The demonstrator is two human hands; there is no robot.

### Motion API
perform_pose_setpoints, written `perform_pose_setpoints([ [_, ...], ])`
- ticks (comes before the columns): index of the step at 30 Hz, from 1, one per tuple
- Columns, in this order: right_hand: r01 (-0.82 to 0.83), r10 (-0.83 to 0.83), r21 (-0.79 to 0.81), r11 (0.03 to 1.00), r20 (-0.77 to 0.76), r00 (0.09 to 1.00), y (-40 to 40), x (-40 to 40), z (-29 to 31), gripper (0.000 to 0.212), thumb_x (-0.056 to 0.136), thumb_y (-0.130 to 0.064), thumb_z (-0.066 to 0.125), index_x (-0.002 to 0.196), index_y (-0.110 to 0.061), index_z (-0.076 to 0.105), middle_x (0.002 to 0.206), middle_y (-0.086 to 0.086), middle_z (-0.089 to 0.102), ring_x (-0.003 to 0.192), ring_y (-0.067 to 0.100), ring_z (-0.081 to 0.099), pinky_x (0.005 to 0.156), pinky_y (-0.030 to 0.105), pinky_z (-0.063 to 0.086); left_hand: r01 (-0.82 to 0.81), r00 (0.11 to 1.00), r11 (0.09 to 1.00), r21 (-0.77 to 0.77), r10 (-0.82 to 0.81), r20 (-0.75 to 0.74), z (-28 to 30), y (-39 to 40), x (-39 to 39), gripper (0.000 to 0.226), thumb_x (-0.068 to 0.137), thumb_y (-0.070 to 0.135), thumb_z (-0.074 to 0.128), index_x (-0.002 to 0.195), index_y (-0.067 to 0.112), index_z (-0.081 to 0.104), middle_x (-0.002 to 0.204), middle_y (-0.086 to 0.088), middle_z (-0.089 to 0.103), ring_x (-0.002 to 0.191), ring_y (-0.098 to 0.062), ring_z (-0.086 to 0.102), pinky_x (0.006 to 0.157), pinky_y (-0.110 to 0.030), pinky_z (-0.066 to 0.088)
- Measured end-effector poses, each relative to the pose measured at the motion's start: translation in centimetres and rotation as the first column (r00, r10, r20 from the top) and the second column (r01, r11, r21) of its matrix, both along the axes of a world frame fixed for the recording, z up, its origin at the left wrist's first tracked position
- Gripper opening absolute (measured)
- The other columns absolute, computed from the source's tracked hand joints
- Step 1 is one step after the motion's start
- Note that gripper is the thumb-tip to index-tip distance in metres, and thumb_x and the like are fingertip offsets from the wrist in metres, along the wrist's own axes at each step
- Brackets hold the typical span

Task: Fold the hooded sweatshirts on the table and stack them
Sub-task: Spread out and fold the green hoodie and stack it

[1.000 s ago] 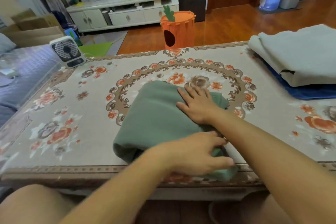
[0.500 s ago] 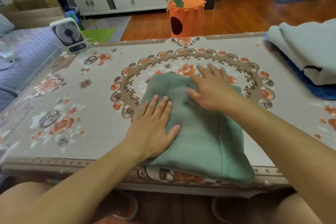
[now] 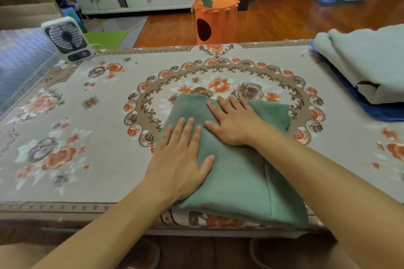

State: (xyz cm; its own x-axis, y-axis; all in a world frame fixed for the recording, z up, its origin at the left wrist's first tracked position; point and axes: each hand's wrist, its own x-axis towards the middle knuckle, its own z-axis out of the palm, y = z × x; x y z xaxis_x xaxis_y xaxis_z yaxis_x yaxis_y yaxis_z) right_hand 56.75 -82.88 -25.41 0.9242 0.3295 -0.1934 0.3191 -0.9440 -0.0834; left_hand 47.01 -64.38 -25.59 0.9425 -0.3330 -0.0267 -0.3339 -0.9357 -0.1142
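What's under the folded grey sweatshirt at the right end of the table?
A blue garment lies beneath the grey sweatshirt, its edge showing along the near side. Whether it is folded, and whether anything else lies below, cannot be seen: the grey one covers it.

small white fan [image 3: 67, 39] at table corner, orange carrot-shaped bin [image 3: 215, 20] on floor
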Motion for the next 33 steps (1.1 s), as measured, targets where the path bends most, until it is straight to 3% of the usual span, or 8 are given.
perform_pose_setpoints([
  [6, 0.096, -0.1, 0.032, 0.995, 0.177, 0.979, -0.8, -1.4, -1.2, 0.07, 0.098, -0.062, 0.01, 0.161, -0.029, 0.006, 0.168, 0.007, 0.008, 0.154, 0.029, 0.003, 0.124, 0.049, -0.003, -0.01, 0.98, 0.998, 0.068, 0.024, -0.199, 4.7, -2.1, 2.5, 0.084, 0.092, 0.074, 0.016, 0.159, 0.024, 0.023, 0.165, -0.015, 0.021, 0.152, -0.036, 0.017, 0.123, -0.052, 0.015],
  [10, 0.056, -0.059, 0.02, 0.998, 0.188, 0.98, -1.3, -1.0, -1.4, 0.068, 0.101, -0.058, 0.012, 0.161, -0.028, 0.002, 0.168, 0.007, 0.005, 0.154, 0.029, 0.001, 0.124, 0.048, -0.003, -0.059, 0.998, 0.998, -0.021, 0.058, -0.024, 3.1, -4.6, 1.6, 0.074, 0.096, 0.068, 0.009, 0.16, 0.031, 0.017, 0.168, -0.006, 0.017, 0.154, -0.039, 0.006, 0.12, -0.065, 0.0],
  [17, 0.058, -0.061, 0.031, 0.998, 0.118, 0.991, -1.2, -0.2, -1.0, 0.07, 0.099, -0.064, 0.016, 0.16, -0.032, 0.005, 0.168, 0.005, 0.01, 0.153, 0.027, 0.009, 0.123, 0.05, 0.004, -0.037, 0.995, 0.994, -0.101, 0.046, 0.088, -0.2, -4.2, -0.2, 0.071, 0.1, 0.057, 0.023, 0.158, 0.017, 0.031, 0.159, -0.006, 0.041, 0.151, -0.033, 0.025, 0.12, -0.06, 0.014],
  [20, 0.046, -0.046, 0.0, 0.999, -0.01, 0.999, -3.4, 2.1, 0.7, 0.085, 0.087, -0.083, 0.024, 0.158, -0.037, 0.015, 0.164, 0.002, 0.026, 0.148, 0.029, 0.03, 0.117, 0.05, 0.026, 0.232, 0.972, 0.937, -0.262, -0.214, 0.096, 0.6, -4.2, -2.6, 0.07, 0.098, 0.063, 0.029, 0.157, 0.025, 0.034, 0.162, -0.008, 0.032, 0.153, -0.032, 0.021, 0.122, -0.054, 0.017],
  [23, 0.118, -0.119, -0.022, 0.993, -0.05, 0.992, -5.9, 2.9, 1.7, 0.105, 0.07, -0.098, 0.023, 0.152, -0.033, 0.031, 0.153, 0.006, 0.045, 0.135, 0.031, 0.047, 0.107, 0.049, 0.041, 0.54, 0.839, 0.835, -0.1, -0.544, -0.012, 0.1, -4.4, -5.5, 0.084, 0.091, 0.077, 0.035, 0.161, 0.033, 0.018, 0.167, -0.009, 0.02, 0.155, -0.034, 0.013, 0.124, -0.053, 0.012],
  [25, 0.146, -0.148, -0.028, 0.989, -0.049, 0.988, -6.6, 2.5, 1.7, 0.102, 0.071, -0.098, 0.026, 0.148, -0.032, 0.039, 0.145, 0.008, 0.053, 0.125, 0.033, 0.054, 0.102, 0.046, 0.045, 0.611, 0.792, 0.79, 0.052, -0.61, -0.032, -0.2, -3.9, -5.5, 0.079, 0.094, 0.063, 0.041, 0.161, 0.031, 0.015, 0.167, -0.009, 0.021, 0.154, -0.036, 0.016, 0.123, -0.055, 0.019],
  [29, 0.455, -0.453, 0.142, 0.879, -0.044, 0.89, -9.8, -0.3, 2.4, 0.083, 0.081, -0.082, 0.047, 0.138, -0.022, 0.049, 0.134, 0.01, 0.06, 0.118, 0.033, 0.058, 0.092, 0.041, 0.047, 0.643, 0.755, 0.761, 0.083, -0.648, 0.097, 0.9, 0.7, -1.8, 0.055, 0.094, 0.015, 0.045, 0.147, 0.03, 0.048, 0.157, 0.001, 0.044, 0.146, -0.029, 0.04, 0.118, -0.049, 0.032],
  [33, 0.635, -0.617, 0.133, 0.761, -0.154, 0.771, -11.8, -7.3, 1.6, 0.079, 0.093, -0.07, 0.041, 0.151, -0.019, 0.025, 0.148, 0.019, 0.044, 0.125, 0.042, 0.052, 0.097, 0.047, 0.044, 0.301, 0.931, 0.925, -0.231, -0.337, -0.138, 1.7, 4.5, -0.2, 0.091, 0.075, -0.01, 0.048, 0.146, 0.047, 0.045, 0.16, 0.024, 0.024, 0.151, -0.001, 0.012, 0.125, -0.04, 0.022],
])
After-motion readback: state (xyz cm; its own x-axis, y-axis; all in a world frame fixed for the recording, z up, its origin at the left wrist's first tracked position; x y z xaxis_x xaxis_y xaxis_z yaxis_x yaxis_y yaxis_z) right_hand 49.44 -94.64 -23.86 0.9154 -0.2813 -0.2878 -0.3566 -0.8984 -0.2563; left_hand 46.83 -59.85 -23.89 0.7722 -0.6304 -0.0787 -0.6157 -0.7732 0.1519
